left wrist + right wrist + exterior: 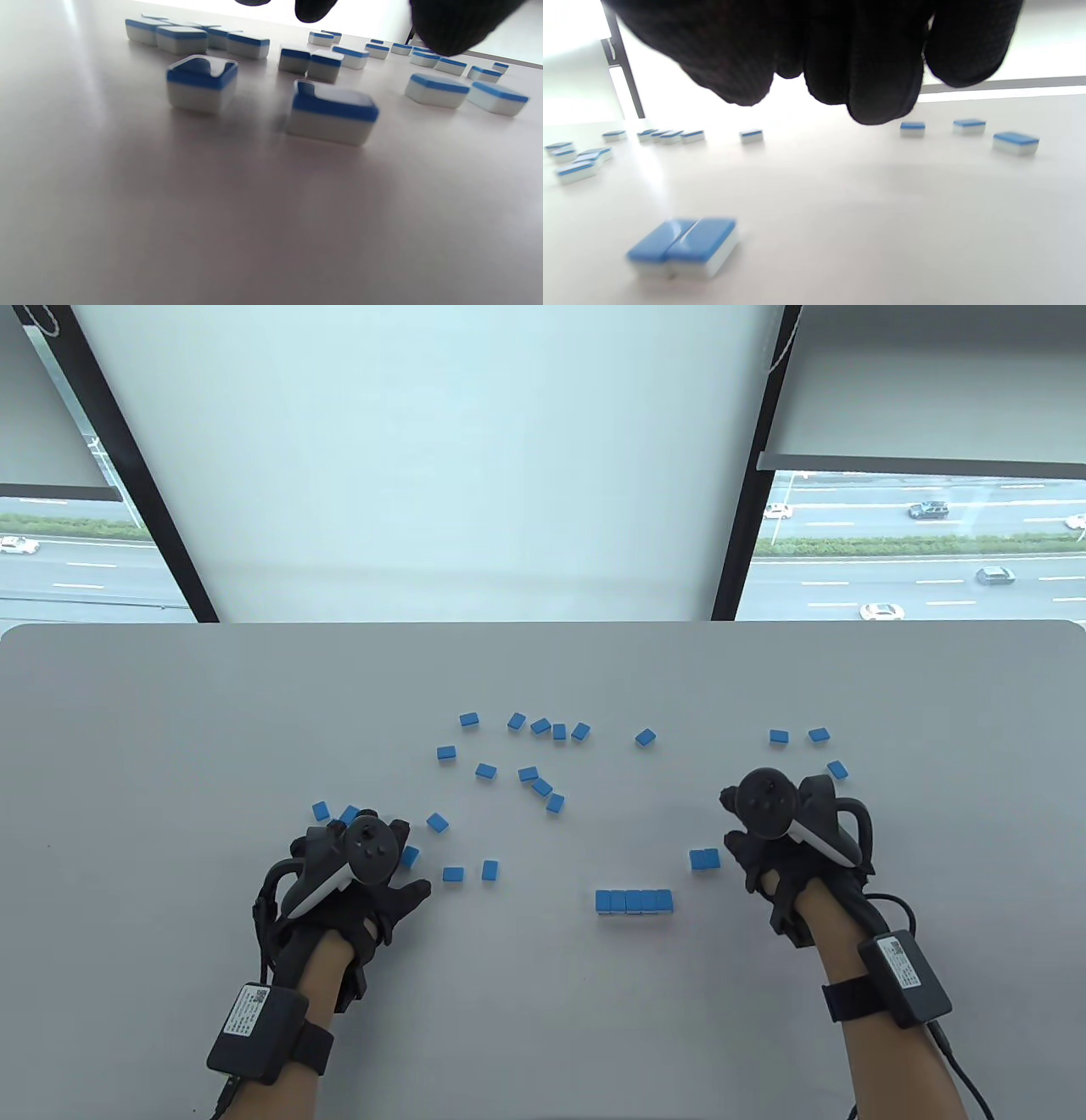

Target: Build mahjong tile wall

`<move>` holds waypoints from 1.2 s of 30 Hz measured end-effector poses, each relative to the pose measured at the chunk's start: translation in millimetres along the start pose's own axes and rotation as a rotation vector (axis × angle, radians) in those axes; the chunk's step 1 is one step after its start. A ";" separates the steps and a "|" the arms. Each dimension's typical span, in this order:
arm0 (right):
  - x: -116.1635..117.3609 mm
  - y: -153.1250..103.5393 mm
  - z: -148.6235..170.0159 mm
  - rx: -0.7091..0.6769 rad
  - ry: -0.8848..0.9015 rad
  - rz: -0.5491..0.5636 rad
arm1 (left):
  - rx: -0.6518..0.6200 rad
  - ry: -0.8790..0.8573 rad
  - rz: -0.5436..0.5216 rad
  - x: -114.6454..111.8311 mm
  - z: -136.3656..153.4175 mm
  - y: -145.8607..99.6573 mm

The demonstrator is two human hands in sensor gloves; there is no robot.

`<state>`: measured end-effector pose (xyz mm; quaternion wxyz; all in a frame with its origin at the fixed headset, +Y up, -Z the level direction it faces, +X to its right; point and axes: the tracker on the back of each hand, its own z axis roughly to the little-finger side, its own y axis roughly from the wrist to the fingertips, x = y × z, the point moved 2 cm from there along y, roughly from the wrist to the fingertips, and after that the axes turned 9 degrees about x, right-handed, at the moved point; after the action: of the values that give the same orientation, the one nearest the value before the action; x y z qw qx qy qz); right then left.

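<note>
Two hands (365, 865) (768, 823) low, fingers seemingly curled.

The table view looks down from above the person toward the far window, taking in the whole grey table (170, 712). Each wrist view sits low, close to the tabletop, facing away from the person under gloved fingers (882, 63). The pair of joined tiles (685, 245) appears in both table and right wrist views.
</note>
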<state>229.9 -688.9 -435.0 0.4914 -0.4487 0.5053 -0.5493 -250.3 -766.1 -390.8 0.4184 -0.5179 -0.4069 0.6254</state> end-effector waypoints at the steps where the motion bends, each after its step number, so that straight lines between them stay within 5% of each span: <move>1: -7.4 7.4 4.8 0.016 -0.008 0.018 | 0.003 0.001 -0.002 0.3 0.4 -0.1; 7: -22.2 59.2 27.9 0.140 0.032 -0.003 | 0.015 -0.001 -0.008 1.6 3.3 -1.1; 16: 37.9 127.2 49.1 0.322 -0.074 -0.249 | 0.050 -0.002 0.000 -0.2 12.9 2.0; 20: 56.7 134.3 53.3 0.331 -0.107 -0.267 | 0.062 -0.018 0.000 0.1 18.2 3.3; 36: 57.8 123.2 33.5 0.302 -0.241 -0.169 | 0.060 0.002 0.011 -2.2 15.2 2.2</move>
<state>267.1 -750.9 -555.1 0.5623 -0.4730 0.3155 -0.6005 -265.4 -770.0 -390.2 0.4307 -0.5082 -0.3848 0.6389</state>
